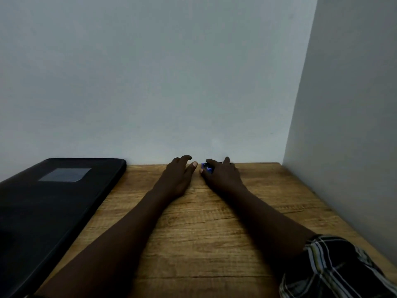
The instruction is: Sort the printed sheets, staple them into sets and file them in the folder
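Note:
A black folder with a grey label window lies closed on the left part of the wooden table. At the table's far edge by the wall, my right hand grips a small blue stapler, most of which is hidden under the fingers. My left hand rests on the table just left of it, fingers loosely bent and holding nothing. No printed sheets are in view.
A pale wall rises straight behind the table, and a second wall closes off the right side. My checked right sleeve shows at the bottom right.

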Tool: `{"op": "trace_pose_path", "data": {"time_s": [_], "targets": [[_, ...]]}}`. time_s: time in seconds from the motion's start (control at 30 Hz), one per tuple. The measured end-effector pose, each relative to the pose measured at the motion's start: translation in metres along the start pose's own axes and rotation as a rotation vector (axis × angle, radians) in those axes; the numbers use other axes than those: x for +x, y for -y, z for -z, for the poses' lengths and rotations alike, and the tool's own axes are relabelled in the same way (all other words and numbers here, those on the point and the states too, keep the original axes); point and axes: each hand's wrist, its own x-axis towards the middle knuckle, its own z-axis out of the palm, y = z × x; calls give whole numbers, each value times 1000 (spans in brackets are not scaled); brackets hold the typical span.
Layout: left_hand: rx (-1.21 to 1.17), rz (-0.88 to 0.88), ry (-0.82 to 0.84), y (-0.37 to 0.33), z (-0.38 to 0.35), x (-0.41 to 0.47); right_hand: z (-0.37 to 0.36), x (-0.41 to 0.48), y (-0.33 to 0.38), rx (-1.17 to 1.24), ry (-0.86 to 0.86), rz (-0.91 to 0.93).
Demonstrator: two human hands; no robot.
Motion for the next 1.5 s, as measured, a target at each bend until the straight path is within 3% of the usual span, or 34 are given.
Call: {"op": "trace_pose_path", "data": {"time_s": [0.3, 0.6, 0.83, 1.27, 1.5], "targets": [[-3, 5, -45, 8, 34, -25, -13, -22, 34, 48, 51, 78], [64, 105, -122, 75, 123, -57, -55, -48, 128, 148, 45, 228], [74, 173, -178, 121, 160, -83, -81, -62, 177, 193, 90, 238], [47, 176, -177, 126, 158, -88, -80, -67, 188, 269, 215, 308], [97, 159, -225, 113, 159, -90, -57, -71, 168, 237, 225, 235]]}}
